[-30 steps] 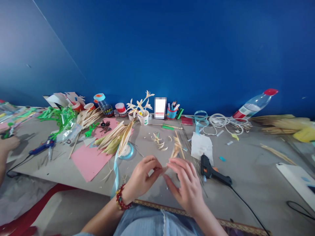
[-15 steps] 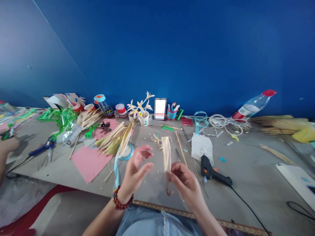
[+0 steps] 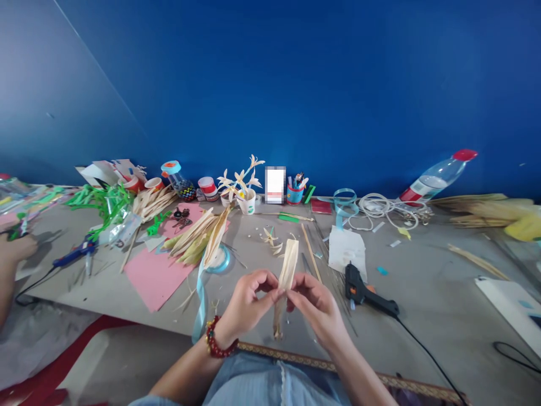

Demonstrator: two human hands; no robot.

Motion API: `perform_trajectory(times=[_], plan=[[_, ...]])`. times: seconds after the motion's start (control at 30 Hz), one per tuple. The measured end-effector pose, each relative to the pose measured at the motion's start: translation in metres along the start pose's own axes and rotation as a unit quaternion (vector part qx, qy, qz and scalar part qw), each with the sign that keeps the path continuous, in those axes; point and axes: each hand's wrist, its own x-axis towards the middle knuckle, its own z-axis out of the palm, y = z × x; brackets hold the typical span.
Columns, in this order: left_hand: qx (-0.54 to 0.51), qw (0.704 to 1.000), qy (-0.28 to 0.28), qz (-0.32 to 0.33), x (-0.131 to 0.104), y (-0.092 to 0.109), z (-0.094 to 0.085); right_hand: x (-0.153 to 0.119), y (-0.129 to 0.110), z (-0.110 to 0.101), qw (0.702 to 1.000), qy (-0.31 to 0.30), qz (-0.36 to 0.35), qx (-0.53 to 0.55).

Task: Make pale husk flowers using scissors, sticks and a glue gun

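Note:
A pale strip of dried corn husk (image 3: 289, 260) is held upright between my two hands, just above the table's near side. My left hand (image 3: 255, 299) pinches its left edge near the middle. On the opposite edge, my right hand (image 3: 315, 304) grips it between thumb and fingers. The strip's darker, curled lower end hangs below the fingers. Behind it lies a small husk flower (image 3: 269, 237) with loose petals. To the left is a pile of husks (image 3: 196, 239) beside a roll of light blue ribbon (image 3: 220, 260).
A black glue gun (image 3: 367, 293) with its cord lies at right, near white paper (image 3: 347, 248). Husk flowers stand in a paper cup (image 3: 248, 203) at the back. Pink paper (image 3: 158, 279) and a blue glue gun (image 3: 74, 255) lie left. Another person's hand (image 3: 19, 248) is at far left.
My left hand, open and apart before, has moved right and closed on the husk strip. The strip now leans slightly right at its top, still in my right hand.

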Motion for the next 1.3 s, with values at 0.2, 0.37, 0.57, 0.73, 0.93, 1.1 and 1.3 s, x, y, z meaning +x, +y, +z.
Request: perform_trajectory(times=[0.2,0.37,0.57,0.73,0.93,1.1,1.3], plan=[[-0.225,0.969,-0.027,-0.099,0.0,-0.006,0.005,0.002,0.008,-0.001,0.997,-0.005,0.022,0.073],[-0.316,0.94,-0.046,-0.125,0.002,-0.003,0.006,0.005,0.003,-0.001,0.994,-0.016,0.044,0.103],[-0.298,0.947,-0.047,-0.107,0.002,-0.001,0.006,0.006,-0.003,-0.001,0.988,-0.05,0.085,0.122],[-0.244,0.964,-0.026,-0.108,0.001,-0.007,0.006,0.007,0.004,-0.002,0.995,-0.025,0.055,0.078],[-0.233,0.966,-0.018,-0.111,0.0,-0.007,0.007,0.009,0.008,-0.004,0.999,-0.019,0.026,0.008],[-0.21,0.972,-0.009,-0.101,0.0,-0.005,0.007,0.01,0.008,-0.004,1.0,-0.012,0.018,-0.009],[-0.206,0.972,-0.026,-0.107,0.001,-0.004,0.008,0.01,0.005,-0.004,0.999,-0.026,0.006,-0.037]])
